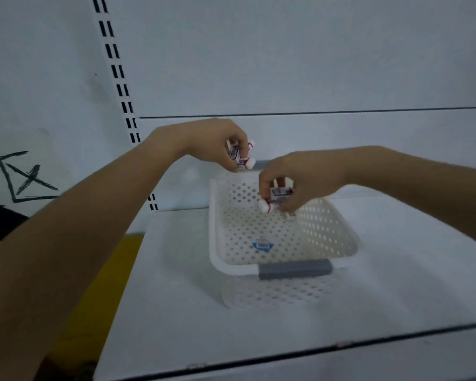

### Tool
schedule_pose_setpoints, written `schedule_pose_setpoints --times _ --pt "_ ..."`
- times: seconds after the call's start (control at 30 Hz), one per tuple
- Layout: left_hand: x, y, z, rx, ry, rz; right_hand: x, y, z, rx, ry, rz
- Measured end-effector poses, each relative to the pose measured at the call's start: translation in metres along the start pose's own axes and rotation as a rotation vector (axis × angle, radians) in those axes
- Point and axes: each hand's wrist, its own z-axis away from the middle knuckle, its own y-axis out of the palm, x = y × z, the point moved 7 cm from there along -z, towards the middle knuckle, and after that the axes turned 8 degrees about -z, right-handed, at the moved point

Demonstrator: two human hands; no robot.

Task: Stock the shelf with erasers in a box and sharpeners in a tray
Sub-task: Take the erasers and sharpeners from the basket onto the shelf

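Note:
A white perforated plastic basket [217,257] with grey handles stands on the white shelf [176,312]. My left hand [217,141] hovers just above the basket's far left corner and grips a small bunch of white erasers [242,156] in dark printed sleeves. My right hand [294,180] reaches into the basket's far side from the right and pinches white sleeved erasers [275,199] just above the basket floor. The basket floor shows only a blue sticker [262,246]. No sharpeners or tray are in view.
The shelf's white back panel [286,64] rises behind the basket, with a slotted upright [121,86] at the left. A yellow surface [99,284] lies below the shelf's left edge. The shelf's front edge [341,343] runs across the bottom right.

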Motion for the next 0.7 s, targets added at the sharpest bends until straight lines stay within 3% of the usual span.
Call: schedule_pose_setpoints --times 0.33,0.7 --pt "-0.08 -0.018 -0.024 -0.021 0.038 -0.038 -0.069 -0.032 0.107 -0.181 0.21 -0.036" --pt "-0.269 0.001 -0.113 0.0 0.162 -0.051 -0.201 -0.023 0.295 -0.28 0.416 -0.095"
